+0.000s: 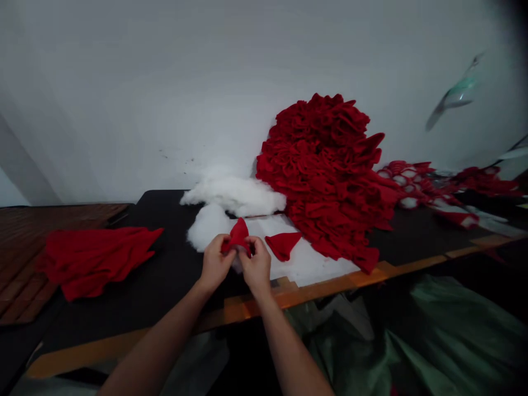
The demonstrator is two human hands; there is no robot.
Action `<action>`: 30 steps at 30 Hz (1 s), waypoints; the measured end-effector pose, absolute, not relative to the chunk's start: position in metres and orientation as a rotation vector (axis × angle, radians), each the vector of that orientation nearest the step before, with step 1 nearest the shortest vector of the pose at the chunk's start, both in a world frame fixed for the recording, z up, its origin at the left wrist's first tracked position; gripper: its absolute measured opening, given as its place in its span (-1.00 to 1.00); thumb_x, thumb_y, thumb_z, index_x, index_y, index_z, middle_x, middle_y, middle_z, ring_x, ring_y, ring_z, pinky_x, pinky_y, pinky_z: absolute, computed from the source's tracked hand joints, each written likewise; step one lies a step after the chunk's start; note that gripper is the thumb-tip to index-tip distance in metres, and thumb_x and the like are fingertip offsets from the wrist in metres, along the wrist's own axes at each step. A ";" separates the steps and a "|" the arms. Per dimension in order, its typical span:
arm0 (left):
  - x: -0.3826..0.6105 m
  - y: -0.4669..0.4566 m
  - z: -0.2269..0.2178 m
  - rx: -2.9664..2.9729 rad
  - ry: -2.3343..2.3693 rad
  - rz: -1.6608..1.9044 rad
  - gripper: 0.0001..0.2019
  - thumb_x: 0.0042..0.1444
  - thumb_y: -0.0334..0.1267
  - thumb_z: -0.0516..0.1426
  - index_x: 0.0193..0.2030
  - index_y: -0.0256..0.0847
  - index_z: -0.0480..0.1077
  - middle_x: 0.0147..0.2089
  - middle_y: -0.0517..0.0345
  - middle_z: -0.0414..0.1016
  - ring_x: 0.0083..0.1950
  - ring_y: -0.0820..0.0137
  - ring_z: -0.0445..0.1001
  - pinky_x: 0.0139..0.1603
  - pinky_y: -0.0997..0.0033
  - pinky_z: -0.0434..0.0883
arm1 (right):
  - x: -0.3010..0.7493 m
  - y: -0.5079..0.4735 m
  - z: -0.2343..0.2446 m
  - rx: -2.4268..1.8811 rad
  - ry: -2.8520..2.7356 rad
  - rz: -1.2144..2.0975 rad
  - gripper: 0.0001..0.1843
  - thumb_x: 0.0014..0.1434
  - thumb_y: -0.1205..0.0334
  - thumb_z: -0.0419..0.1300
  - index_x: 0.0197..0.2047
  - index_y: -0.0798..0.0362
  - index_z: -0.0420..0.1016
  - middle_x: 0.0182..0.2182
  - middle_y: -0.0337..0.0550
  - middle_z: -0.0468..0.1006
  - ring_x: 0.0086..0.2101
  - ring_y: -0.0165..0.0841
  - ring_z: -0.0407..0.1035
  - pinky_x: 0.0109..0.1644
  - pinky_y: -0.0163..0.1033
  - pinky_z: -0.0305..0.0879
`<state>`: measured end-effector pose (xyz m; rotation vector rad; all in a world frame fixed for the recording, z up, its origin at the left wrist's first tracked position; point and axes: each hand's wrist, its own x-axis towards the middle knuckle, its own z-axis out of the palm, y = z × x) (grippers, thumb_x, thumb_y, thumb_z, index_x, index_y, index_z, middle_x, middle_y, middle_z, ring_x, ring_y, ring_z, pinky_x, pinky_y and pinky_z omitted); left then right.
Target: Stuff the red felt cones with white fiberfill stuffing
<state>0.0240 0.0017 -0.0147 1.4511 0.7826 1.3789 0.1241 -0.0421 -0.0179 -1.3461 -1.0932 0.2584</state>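
Observation:
Both hands meet above the table's front edge. My left hand [216, 262] and my right hand [256, 265] pinch a small red fabric cone [238, 236] between their fingers, its tip pointing up. A bit of white filling [236, 266] shows below it. Just right of my right hand, a second red cone [282, 245] lies flat on a white sheet [313, 263]. Behind my hands sit soft mounds of white stuffing [233, 193]. A large heap of red fabric cones [325, 176] leans against the wall.
A loose pile of red fabric [93, 262] lies left on the black tabletop [165, 280], beside a slatted wooden surface [28, 264]. Stuffed red cones [412, 187] lie to the right. An orange wooden edge [289, 294] borders the table, with green cloth [433, 330] below.

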 end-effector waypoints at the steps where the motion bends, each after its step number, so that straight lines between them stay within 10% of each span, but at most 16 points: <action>1: 0.023 0.002 -0.016 1.481 0.805 1.394 -0.79 -0.25 -0.51 0.15 -0.42 -0.18 0.42 -0.40 0.21 0.37 -0.32 0.41 0.27 -0.24 0.56 0.19 | 0.125 -0.040 -0.020 -1.384 -1.076 0.197 -0.81 -0.15 0.39 0.07 -0.37 0.06 0.33 -0.42 -0.23 0.39 -0.37 -0.38 0.27 -0.23 -0.25 0.24; 8: 0.016 0.009 -0.017 1.576 1.054 1.456 -0.80 -0.16 -0.48 0.12 -0.36 -0.13 0.37 -0.44 0.27 0.36 -0.41 0.44 0.26 -0.32 0.55 0.17 | 0.125 -0.035 -0.022 -1.350 -1.028 0.170 -0.83 -0.09 0.36 0.06 -0.35 0.08 0.34 -0.40 -0.21 0.38 -0.36 -0.38 0.28 -0.23 -0.25 0.25; 13: 0.018 0.007 -0.016 1.505 0.950 1.474 -0.88 -0.11 -0.42 0.12 -0.38 -0.16 0.35 -0.46 0.26 0.35 -0.42 0.46 0.27 -0.36 0.56 0.17 | 0.126 -0.048 -0.018 -1.297 -1.249 0.351 -0.50 -0.11 0.31 0.16 -0.03 0.03 0.28 -0.14 -0.10 0.32 -0.14 -0.32 0.26 -0.12 -0.23 0.27; 20: 0.026 0.002 -0.016 1.630 0.604 1.176 -0.68 -0.11 -0.31 0.14 -0.15 -0.24 0.29 -0.21 0.13 0.37 -0.35 0.46 0.31 -0.34 0.52 0.26 | 0.146 -0.047 -0.020 -1.384 -1.107 0.181 -0.56 -0.17 0.39 0.06 -0.12 0.12 0.31 -0.20 -0.09 0.38 -0.15 -0.27 0.26 0.01 -0.13 0.18; 30: 0.023 0.009 -0.020 1.782 1.066 1.266 -0.87 -0.16 -0.41 0.01 -0.38 -0.23 0.23 -0.50 0.32 0.25 -0.52 0.53 0.19 -0.48 0.55 0.18 | 0.137 -0.044 -0.024 -1.341 -1.044 0.285 -0.62 -0.21 0.45 0.06 -0.23 0.08 0.37 -0.27 -0.13 0.41 -0.21 -0.29 0.30 -0.08 -0.16 0.25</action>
